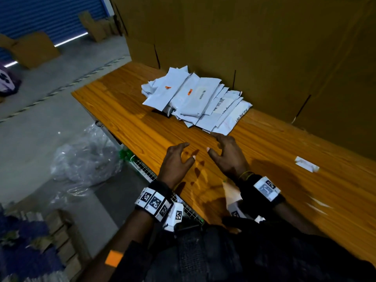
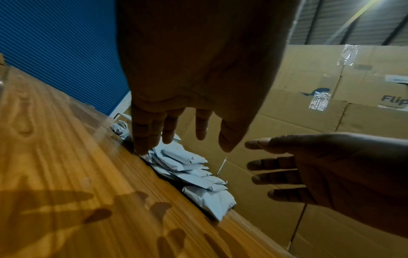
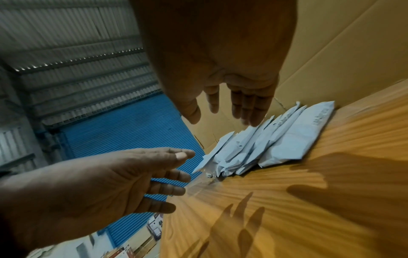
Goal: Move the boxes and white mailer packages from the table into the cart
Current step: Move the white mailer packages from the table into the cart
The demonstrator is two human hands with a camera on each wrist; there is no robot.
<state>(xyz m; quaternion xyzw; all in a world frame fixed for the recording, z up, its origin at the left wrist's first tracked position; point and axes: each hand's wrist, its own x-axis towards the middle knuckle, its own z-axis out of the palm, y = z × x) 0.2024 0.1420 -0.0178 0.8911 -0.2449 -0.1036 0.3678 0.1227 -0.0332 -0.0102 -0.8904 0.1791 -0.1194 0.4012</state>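
A heap of white mailer packages (image 1: pixel 195 98) lies on the wooden table (image 1: pixel 130 123) against a wall of big cardboard boxes (image 1: pixel 264 47). Both hands hover over the table just short of the heap, palms facing each other, fingers spread and holding nothing. My left hand (image 1: pixel 179 157) is a little nearer me; my right hand (image 1: pixel 225 151) has its fingertips close to the heap's near edge. The left wrist view shows the mailers (image 2: pixel 194 176) beyond my left hand (image 2: pixel 187 139). In the right wrist view the mailers (image 3: pixel 276 139) lie past my right hand (image 3: pixel 232 111).
A small white slip (image 1: pixel 306 164) lies on the table to the right. A wire cart edge (image 1: pixel 146 171) shows below the table's left side, with clear plastic wrap (image 1: pixel 85 159) on the floor beside it. Flattened cardboard (image 1: pixel 34 49) leans near a blue shutter (image 1: pixel 50 15).
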